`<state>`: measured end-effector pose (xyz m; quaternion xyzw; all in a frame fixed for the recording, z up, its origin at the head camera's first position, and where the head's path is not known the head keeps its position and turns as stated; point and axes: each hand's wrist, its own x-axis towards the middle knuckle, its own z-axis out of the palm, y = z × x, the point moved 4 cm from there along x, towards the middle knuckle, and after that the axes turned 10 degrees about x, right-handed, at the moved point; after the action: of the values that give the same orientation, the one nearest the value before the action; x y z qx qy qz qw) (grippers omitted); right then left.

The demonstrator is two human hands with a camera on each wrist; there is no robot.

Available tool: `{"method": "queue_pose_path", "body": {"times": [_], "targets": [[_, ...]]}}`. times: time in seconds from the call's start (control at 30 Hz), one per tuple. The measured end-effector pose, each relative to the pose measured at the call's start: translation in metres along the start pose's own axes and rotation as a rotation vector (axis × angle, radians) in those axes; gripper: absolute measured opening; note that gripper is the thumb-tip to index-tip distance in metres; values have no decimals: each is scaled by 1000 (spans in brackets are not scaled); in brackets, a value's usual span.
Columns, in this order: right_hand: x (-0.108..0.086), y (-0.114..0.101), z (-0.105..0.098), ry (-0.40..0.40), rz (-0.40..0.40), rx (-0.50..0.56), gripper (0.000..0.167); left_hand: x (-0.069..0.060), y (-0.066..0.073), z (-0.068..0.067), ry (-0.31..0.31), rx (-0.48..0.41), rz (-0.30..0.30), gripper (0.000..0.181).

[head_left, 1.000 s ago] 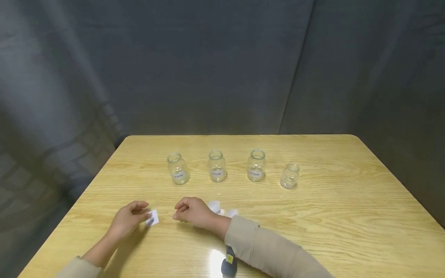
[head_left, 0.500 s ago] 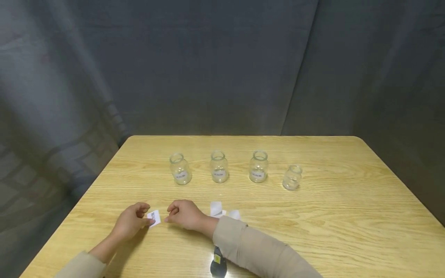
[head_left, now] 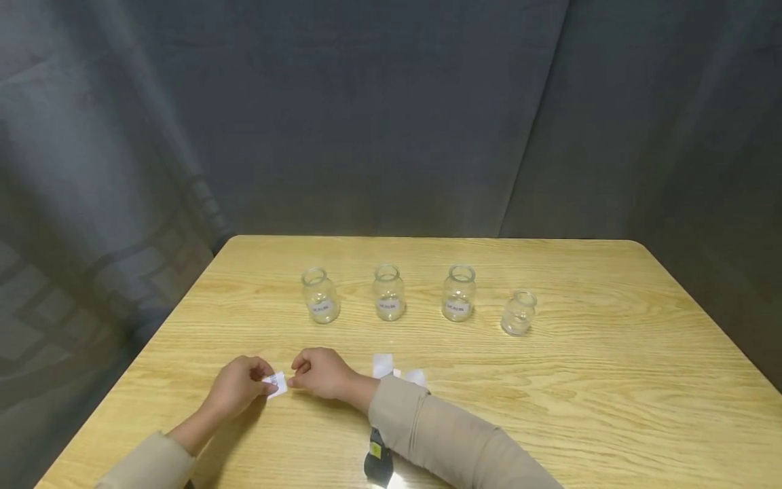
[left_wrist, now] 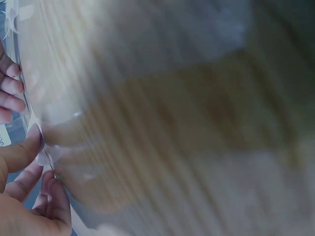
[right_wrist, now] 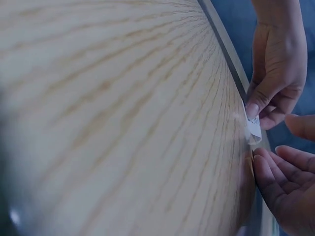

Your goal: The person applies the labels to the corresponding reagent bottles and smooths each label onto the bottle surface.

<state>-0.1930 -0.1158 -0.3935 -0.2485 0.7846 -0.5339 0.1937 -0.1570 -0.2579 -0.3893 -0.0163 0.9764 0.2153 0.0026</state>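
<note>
My left hand (head_left: 235,390) pinches a small white printed label (head_left: 276,384) between thumb and fingers, a little above the table. My right hand (head_left: 324,373) is just to the right of it, fingertips close to the label's right edge. In the right wrist view the label (right_wrist: 253,129) has a curled lower end. The right thumb (right_wrist: 301,126) and fingers there stand apart, with nothing visibly held. In the left wrist view my left hand (left_wrist: 34,206) grips the label's edge, and the right fingers (left_wrist: 11,88) are separate above. The print is too small to read.
Three clear glass jars with white labels, the left (head_left: 320,296), middle (head_left: 388,293) and right (head_left: 459,293), line the wooden table (head_left: 580,380). A smaller jar (head_left: 518,314) stands right of them. White paper pieces (head_left: 383,365) lie behind the right forearm. A dark device (head_left: 378,463) shows below the right sleeve.
My right hand has come left, close to the label. The label in my left hand has tilted and turned somewhat. The whole view has shifted slightly; the jars stay in place.
</note>
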Motion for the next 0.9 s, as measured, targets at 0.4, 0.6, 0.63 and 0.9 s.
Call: {"method": "queue_pose_path", "body": {"times": [0.4, 0.6, 0.63, 0.9], "targets": [[1, -4, 1, 7, 17, 8, 38, 5, 8, 2, -49, -238, -18, 12], [2, -4, -3, 2, 12, 5, 36, 11, 12, -2, -82, -345, -37, 8], [2, -4, -3, 4, 9, 6, 35, 11, 13, -2, -81, -360, -33, 8], [-1, 0, -13, 69, -11, 90, 25, 13, 23, -3, -76, -485, -19, 11]]}}
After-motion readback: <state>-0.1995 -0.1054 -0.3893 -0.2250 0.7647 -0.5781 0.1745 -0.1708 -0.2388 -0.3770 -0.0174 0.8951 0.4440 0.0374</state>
